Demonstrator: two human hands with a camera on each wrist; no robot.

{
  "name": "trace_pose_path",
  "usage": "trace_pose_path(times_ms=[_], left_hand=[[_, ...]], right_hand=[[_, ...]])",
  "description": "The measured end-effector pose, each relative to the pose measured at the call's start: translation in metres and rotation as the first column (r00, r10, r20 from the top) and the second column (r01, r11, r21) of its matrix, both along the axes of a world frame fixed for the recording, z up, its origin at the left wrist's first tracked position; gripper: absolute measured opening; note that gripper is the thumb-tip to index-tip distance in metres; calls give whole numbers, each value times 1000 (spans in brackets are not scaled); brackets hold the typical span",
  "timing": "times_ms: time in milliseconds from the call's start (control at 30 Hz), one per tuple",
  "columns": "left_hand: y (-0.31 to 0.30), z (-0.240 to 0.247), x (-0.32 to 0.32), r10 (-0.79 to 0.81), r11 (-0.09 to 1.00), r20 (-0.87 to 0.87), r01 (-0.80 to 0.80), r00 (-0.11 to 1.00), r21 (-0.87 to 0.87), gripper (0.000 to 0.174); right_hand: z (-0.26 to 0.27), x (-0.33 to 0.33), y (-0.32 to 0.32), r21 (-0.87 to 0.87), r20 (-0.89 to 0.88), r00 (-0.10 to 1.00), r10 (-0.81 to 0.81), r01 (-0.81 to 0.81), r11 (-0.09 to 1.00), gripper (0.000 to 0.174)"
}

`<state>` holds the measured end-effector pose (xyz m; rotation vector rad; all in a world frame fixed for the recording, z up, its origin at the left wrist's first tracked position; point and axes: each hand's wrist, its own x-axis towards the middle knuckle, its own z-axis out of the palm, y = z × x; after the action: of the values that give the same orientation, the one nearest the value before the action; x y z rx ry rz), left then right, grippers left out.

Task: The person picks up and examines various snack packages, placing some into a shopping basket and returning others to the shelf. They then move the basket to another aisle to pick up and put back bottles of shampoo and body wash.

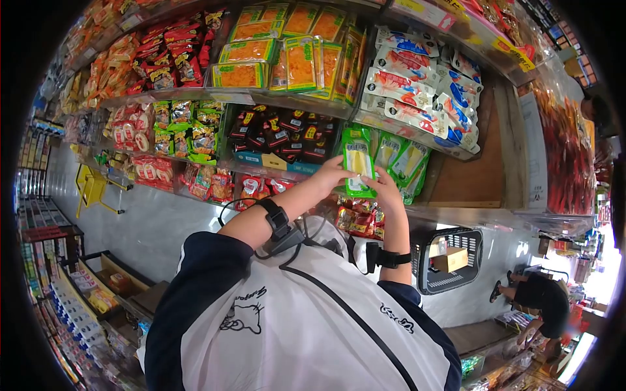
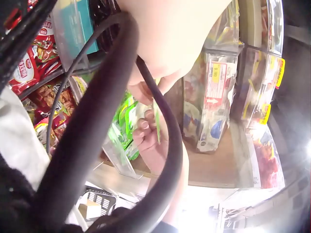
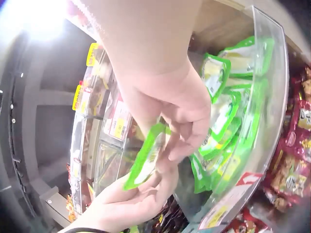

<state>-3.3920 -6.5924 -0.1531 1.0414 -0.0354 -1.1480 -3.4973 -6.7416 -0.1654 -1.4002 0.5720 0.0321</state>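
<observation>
Both hands hold a green-edged snack packet [image 1: 357, 159] with a clear window showing pale yellow contents. My left hand [image 1: 331, 174] pinches its left edge, and my right hand [image 1: 386, 189] grips its lower right corner. Seen from the right wrist, the packet [image 3: 144, 162] is tilted, with the right hand [image 3: 182, 119] above it and the left hand [image 3: 138, 206] beneath. In the left wrist view only its thin green edge [image 2: 158, 125] shows, partly behind a dark cable. Just right of the hands, similar green packets [image 1: 409, 159] fill a clear-walled bin.
Black packets [image 1: 287, 133] lie in the bin to the left; white, red and blue packets [image 1: 424, 91] sit above. A bare wooden shelf section [image 1: 469, 179] is at the right. A black basket with boxes [image 1: 450, 260] stands below. Another person [image 1: 544, 303] bends at far right.
</observation>
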Motion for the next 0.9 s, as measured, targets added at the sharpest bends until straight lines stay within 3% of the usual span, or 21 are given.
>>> trace_pose_path(times_ms=[67,167,267,367,400,433,533,667,700,800,867,900], left_hand=[[1,7,3,-11,997,46,7,999,73,51],[3,24,6,15,996,134,-27,991,89,49],[10,38,8,58,997,215,-68,975,40,46],[22,56,13,131,989,332,-145,934,19,42],[32,83,14,157,985,365,-174,918,15,42],[43,99,16,178,980,395,-200,901,14,41],[74,106,37,231,973,442,-212,867,-93,41],[121,133,60,293,956,384,-264,876,-128,37],[133,137,66,313,950,358,-280,880,-141,36],[168,147,87,354,933,331,-306,875,-189,31],[198,151,101,375,924,389,-305,841,-231,28],[214,150,111,362,930,405,-297,839,-217,27]], right_hand=[[1,5,1,102,46,990,-130,125,987,36],[18,22,3,51,19,966,-257,256,965,38],[1,46,-9,10,105,993,-63,62,998,40],[-26,66,-7,-376,197,975,-102,171,911,43],[-33,71,-5,-474,249,962,-111,221,852,44],[-19,72,-2,-455,78,996,-44,75,887,45],[-25,74,11,-563,74,997,-7,48,825,44],[12,62,39,-805,156,988,1,127,579,36],[19,58,43,-750,184,983,11,133,648,32],[69,47,79,-654,8,995,97,-68,754,31],[66,43,97,-793,7,968,251,-147,591,31],[75,46,113,-802,-43,960,277,-198,564,32]])
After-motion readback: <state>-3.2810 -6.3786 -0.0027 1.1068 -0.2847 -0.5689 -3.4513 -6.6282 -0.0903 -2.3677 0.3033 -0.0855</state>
